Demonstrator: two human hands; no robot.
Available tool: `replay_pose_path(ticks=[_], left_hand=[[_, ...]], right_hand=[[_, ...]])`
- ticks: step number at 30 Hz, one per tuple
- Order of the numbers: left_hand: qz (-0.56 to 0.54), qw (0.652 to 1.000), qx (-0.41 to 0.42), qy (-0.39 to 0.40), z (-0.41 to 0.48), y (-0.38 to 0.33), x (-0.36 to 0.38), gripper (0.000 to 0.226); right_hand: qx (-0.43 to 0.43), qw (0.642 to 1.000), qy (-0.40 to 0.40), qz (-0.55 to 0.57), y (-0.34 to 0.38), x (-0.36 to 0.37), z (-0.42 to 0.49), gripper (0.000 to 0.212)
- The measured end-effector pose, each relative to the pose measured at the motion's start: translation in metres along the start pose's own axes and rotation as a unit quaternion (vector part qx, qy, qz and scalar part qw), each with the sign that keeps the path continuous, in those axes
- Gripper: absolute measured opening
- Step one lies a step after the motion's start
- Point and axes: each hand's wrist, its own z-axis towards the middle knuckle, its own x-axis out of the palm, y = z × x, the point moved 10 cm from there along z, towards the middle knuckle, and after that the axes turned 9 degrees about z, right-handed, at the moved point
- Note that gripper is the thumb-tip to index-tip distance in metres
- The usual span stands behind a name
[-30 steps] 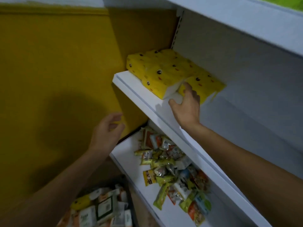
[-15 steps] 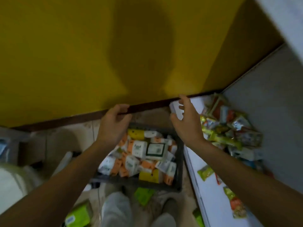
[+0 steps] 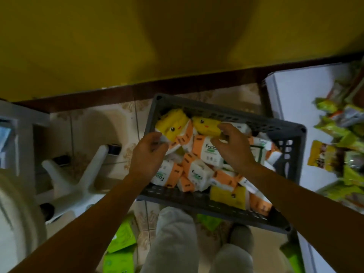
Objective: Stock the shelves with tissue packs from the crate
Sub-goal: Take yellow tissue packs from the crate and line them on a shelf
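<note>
**Me:** While I lean over the grey perforated plastic crate (image 3: pixel 216 113), both my forearms run forward and down into it, palms turned downward.

**Friend:** What has your right hand got?

**Me:** My right hand (image 3: pixel 234 148) is clawed onto the end of a yellow plastic-wrapped tissue pack with a chick face (image 3: pixel 205 126). My fingers curl over its top and my thumb is tucked under, so I am grasping it. That pack lies at the crate's far side, just ahead of my knuckles toward the thumb side.

**Friend:** And the left?

**Me:** My left hand (image 3: pixel 148 152) is level with the right. Its fingers are curled in, with the tips at the lower corner of a second yellow chick-faced tissue pack (image 3: pixel 173 126) just ahead of them. I cannot tell whether they pinch that corner or only touch it.

**Friend:** What lies under your hands?

**Me:** Orange-and-white rectangular tissue packs (image 3: pixel 208 154) are heaped loosely between and beneath both palms.

**Friend:** And outside the crate?

**Me:** Out past my right hand's little-finger side there is a flat white shelf board (image 3: pixel 295 99) carrying green and orange snack packets (image 3: pixel 332 125).
</note>
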Motion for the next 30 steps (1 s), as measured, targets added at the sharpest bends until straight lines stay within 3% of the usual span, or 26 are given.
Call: replay_pose_path(ticks=[7,12,16,18,23,27,30], left_hand=[[-0.023,1.000,-0.016,0.013,0.056,0.039,0.051,0.057],[-0.050,0.999,-0.010,-0.015,0.079,0.046,0.055,0.060],[-0.098,0.995,-0.015,-0.027,0.090,0.045,0.061,0.066],[-0.105,0.994,-0.015,-0.033,0.083,0.042,0.058,0.070],[-0.064,0.997,0.012,-0.031,0.033,0.024,0.056,0.080],[-0.004,0.996,0.036,-0.077,-0.023,-0.009,0.032,0.077],[0.016,0.992,0.061,-0.110,-0.068,-0.047,0.014,0.086]], right_hand=[[0.001,1.000,0.025,0.019,-0.028,0.074,0.066,0.046],[-0.010,0.998,0.050,0.048,-0.027,0.111,0.103,0.044],[0.015,0.993,0.084,0.080,-0.029,0.123,0.116,0.054],[0.000,0.993,0.096,0.069,-0.028,0.121,0.117,0.060],[-0.019,0.992,0.076,0.096,-0.011,0.082,0.073,0.050],[-0.038,0.989,0.076,0.120,0.019,0.035,0.012,0.042],[-0.081,0.985,0.111,0.107,0.057,-0.004,-0.042,0.064]])
